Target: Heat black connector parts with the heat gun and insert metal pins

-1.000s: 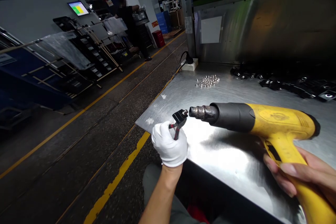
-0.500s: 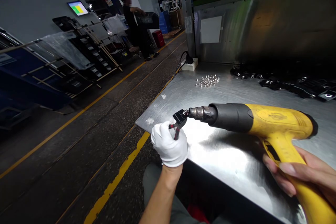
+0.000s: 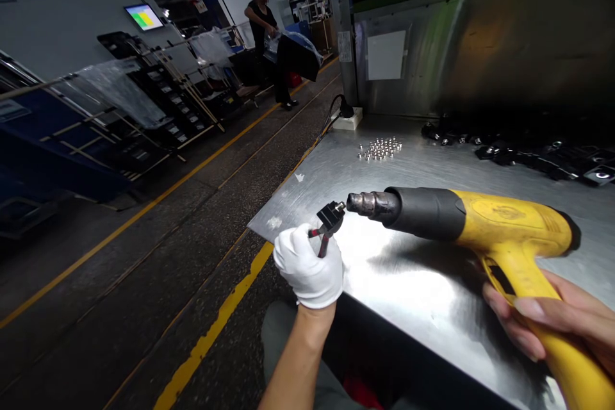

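Note:
My left hand [image 3: 309,267], in a white glove, is closed round the red-and-dark handles of pliers [image 3: 323,245]. At the pliers' jaws sits a small black part [image 3: 330,215] with a shiny metal piece [image 3: 341,207] at its end. Bare, my right hand [image 3: 523,317] grips a yellow heat gun [image 3: 512,218] by its handle. The gun's stepped metal nozzle [image 3: 372,204] points left at the metal piece, with a narrow gap between them. Beneath both hands' tools lies the metal tabletop [image 3: 423,295].
Several small metal rings [image 3: 379,148] stand grouped on the table. Black parts [image 3: 542,157] lie along its back right, and a white power strip [image 3: 347,118] sits at the far corner. Across the aisle, a person [image 3: 266,32] carries a dark, plastic-wrapped object near racks [image 3: 163,96].
The small gap between nozzle and metal piece has widened slightly, as the pliers and black part shifted a little. In the background the person has turned and moved right with the dark object.

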A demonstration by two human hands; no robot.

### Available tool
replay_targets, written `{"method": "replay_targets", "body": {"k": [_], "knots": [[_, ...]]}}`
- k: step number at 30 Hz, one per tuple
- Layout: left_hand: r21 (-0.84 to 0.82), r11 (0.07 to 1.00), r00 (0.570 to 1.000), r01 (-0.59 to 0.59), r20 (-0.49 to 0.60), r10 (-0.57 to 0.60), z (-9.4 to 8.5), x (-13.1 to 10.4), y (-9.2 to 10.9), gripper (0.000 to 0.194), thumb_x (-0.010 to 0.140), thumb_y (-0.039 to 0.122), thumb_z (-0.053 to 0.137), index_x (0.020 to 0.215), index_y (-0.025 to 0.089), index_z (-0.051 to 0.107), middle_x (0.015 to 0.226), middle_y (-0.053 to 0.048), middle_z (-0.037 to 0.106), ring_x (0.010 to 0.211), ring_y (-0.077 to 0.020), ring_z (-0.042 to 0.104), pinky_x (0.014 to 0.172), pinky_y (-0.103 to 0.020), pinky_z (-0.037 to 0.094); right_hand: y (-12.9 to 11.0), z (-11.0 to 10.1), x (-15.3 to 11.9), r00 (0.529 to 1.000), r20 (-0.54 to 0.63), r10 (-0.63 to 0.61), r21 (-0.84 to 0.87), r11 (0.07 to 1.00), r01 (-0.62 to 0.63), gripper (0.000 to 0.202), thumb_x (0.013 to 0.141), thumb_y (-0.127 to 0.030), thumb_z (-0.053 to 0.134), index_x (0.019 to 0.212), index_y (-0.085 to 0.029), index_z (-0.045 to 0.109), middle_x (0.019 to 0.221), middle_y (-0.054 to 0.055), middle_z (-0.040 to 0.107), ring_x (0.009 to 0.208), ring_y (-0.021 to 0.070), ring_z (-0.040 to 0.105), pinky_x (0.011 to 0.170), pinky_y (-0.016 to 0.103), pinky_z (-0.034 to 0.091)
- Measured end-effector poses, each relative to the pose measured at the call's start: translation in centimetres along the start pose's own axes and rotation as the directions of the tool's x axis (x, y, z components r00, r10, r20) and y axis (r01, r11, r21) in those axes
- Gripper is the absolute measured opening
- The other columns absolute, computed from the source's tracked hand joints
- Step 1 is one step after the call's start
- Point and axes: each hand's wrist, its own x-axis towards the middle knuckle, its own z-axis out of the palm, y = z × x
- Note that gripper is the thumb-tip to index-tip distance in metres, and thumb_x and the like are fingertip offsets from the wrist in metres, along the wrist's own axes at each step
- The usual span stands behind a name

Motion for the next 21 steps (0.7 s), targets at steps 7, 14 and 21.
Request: {"method": "replay_targets", "body": {"k": [7, 14, 21], "knots": [[0.046, 0.999, 0.999, -0.003, -0.046, 0.005, -0.2, 0.2, 0.4, 0.026, 0.078, 0.028, 0.073, 0.096, 0.016, 0.059, 0.086, -0.01, 0.057, 0.084, -0.0276, 0.055, 0.079, -0.041, 0.044, -0.3, 0.3, -0.3, 0.998, -0.037, 0.043, 0.0, 0.999, -0.043, 0.041, 0.081, -0.057, 0.063, 0.096, -0.02, 0.071, 0.06, 0.007, 0.057, 0.057, 0.0214, 0.048, 0.051, 0.031, 0.04], [0.074, 0.997, 0.998, -0.008, -0.056, 0.013, -0.1, 0.2, 0.3, 0.036, 0.076, 0.039, 0.078, 0.096, 0.017, 0.059, 0.088, -0.01, 0.058, 0.086, -0.0283, 0.055, 0.081, -0.043, 0.044, -1.8, 1.6, -0.6, 0.991, -0.064, 0.119, 0.014, 0.993, -0.118, 0.046, 0.072, -0.063, 0.069, 0.088, -0.019, 0.071, 0.056, 0.007, 0.056, 0.055, 0.0206, 0.046, 0.052, 0.032, 0.04], [0.06, 0.998, 0.998, -0.012, -0.057, 0.016, -0.2, 0.3, 0.3, 0.033, 0.078, 0.039, 0.077, 0.096, 0.017, 0.06, 0.089, -0.01, 0.057, 0.087, -0.0279, 0.055, 0.08, -0.042, 0.043, -0.7, 1.0, -0.3, 0.999, -0.023, 0.043, 0.051, 0.998, -0.041, 0.04, 0.08, -0.058, 0.065, 0.088, -0.02, 0.073, 0.055, 0.005, 0.056, 0.052, 0.0181, 0.047, 0.049, 0.03, 0.041]]}}
